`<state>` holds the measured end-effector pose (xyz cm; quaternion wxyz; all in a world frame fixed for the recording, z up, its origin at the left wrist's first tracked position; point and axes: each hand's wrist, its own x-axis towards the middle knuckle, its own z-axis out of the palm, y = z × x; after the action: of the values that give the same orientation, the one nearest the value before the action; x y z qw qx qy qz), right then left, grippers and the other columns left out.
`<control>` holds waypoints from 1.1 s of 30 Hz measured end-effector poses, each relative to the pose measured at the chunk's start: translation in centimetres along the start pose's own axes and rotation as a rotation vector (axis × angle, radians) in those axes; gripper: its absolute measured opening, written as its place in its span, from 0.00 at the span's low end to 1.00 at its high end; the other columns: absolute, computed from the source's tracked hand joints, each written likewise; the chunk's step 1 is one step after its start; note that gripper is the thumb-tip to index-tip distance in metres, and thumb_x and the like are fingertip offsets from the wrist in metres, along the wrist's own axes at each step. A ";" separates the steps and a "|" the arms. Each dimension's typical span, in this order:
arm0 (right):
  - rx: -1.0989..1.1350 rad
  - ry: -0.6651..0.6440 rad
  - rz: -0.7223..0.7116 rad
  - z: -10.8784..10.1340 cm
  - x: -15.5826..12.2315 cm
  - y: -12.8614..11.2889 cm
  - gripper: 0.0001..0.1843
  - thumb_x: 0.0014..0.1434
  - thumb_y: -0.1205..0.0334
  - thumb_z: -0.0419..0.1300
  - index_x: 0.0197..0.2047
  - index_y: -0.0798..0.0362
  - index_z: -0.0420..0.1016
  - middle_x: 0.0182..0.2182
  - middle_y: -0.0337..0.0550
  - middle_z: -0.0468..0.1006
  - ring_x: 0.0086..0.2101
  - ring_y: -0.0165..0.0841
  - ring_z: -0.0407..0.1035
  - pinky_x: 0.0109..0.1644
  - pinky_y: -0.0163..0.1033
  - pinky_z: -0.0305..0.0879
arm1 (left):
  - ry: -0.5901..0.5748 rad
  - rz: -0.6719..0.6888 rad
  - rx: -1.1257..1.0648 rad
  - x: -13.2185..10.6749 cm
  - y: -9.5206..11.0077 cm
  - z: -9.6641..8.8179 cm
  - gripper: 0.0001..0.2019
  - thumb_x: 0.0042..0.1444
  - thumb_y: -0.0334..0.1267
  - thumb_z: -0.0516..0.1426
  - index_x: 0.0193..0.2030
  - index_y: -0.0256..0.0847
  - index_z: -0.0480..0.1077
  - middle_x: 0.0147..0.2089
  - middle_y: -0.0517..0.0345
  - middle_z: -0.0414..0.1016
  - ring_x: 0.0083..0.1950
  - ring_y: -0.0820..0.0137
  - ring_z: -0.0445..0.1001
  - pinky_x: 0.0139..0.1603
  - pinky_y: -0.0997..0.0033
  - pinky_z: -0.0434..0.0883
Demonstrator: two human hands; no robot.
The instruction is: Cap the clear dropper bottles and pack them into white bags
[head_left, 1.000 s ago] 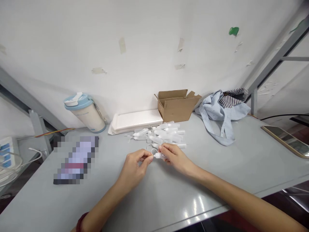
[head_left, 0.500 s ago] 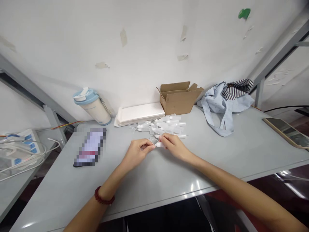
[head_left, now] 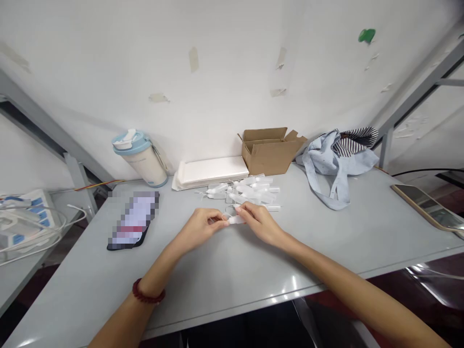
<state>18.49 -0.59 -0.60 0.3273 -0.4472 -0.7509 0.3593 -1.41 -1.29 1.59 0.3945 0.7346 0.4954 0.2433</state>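
My right hand is closed around a small translucent squeeze bottle, which lies on its side just above the table with its white top pointing left. The thumb and forefinger of my left hand pinch the narrow tip end of this bottle. A thin pale loop curves above the tip between my hands; what it belongs to is too small to make out. Right behind my fingers lies a loose pile of similar squeeze bottles, several of them with white tops.
Behind the pile are a flat white box and an open cardboard box. A tumbler and a blurred phone stand and lie left. Rightward are a light blue cloth bag and another phone. Cables and a power strip lie far left.
Both hands and the bottle have shifted slightly left, and the left fingers keep pinching the tip end. The camera view has tilted a little; the pile looks unchanged.
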 end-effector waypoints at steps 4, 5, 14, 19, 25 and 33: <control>-0.175 0.201 -0.146 -0.6 0.9 1.1 0.11 0.65 0.56 0.48 0.36 0.54 0.65 0.30 0.42 0.70 0.30 0.33 0.64 0.32 0.36 0.58 | -0.028 -0.119 0.030 0.0 -2.0 -3.5 0.11 0.49 0.44 0.58 0.30 0.38 0.76 0.30 0.56 0.78 0.35 0.65 0.74 0.37 0.71 0.68; -0.241 0.241 -0.206 -0.8 1.5 1.4 0.10 0.64 0.57 0.49 0.37 0.54 0.65 0.33 0.45 0.70 0.33 0.34 0.65 0.34 0.37 0.60 | -0.040 -0.152 0.062 -0.1 -2.6 -4.3 0.12 0.48 0.45 0.58 0.29 0.38 0.76 0.29 0.57 0.78 0.33 0.65 0.74 0.34 0.71 0.68; -0.848 -0.108 -0.460 0.5 9.2 -0.8 0.09 0.61 0.70 0.54 0.45 0.58 0.70 0.44 0.53 0.73 0.46 0.42 0.62 0.44 0.43 0.54 | 0.199 -0.232 0.157 0.3 -4.5 -5.5 0.17 0.45 0.47 0.58 0.36 0.36 0.76 0.37 0.50 0.80 0.42 0.58 0.76 0.43 0.64 0.69; -0.908 -0.230 -0.442 2.0 10.6 -1.7 0.09 0.58 0.74 0.56 0.42 0.58 0.72 0.39 0.52 0.76 0.44 0.42 0.65 0.43 0.42 0.52 | 0.153 -0.164 0.169 0.4 -4.3 -4.9 0.14 0.50 0.46 0.54 0.34 0.38 0.76 0.37 0.53 0.80 0.42 0.60 0.75 0.42 0.68 0.68; -0.851 -0.229 -0.415 1.8 10.7 -0.8 0.13 0.59 0.74 0.56 0.47 0.57 0.70 0.43 0.50 0.74 0.45 0.40 0.66 0.43 0.42 0.54 | 0.145 -0.169 0.185 0.3 -4.1 -4.5 0.16 0.52 0.47 0.53 0.24 0.39 0.74 0.25 0.59 0.76 0.31 0.63 0.73 0.31 0.70 0.64; -0.510 -0.045 -0.525 -1.1 6.7 -0.7 0.11 0.63 0.70 0.51 0.48 0.56 0.66 0.43 0.51 0.71 0.41 0.36 0.68 0.42 0.40 0.64 | 0.300 -0.130 0.133 0.4 -2.9 -4.0 0.17 0.55 0.48 0.51 0.38 0.37 0.75 0.37 0.53 0.79 0.41 0.61 0.74 0.41 0.66 0.67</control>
<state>16.50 5.56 1.70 0.2698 -0.2985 -0.9125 0.0739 -5.78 1.01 1.50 0.2814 0.6810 0.6102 0.2910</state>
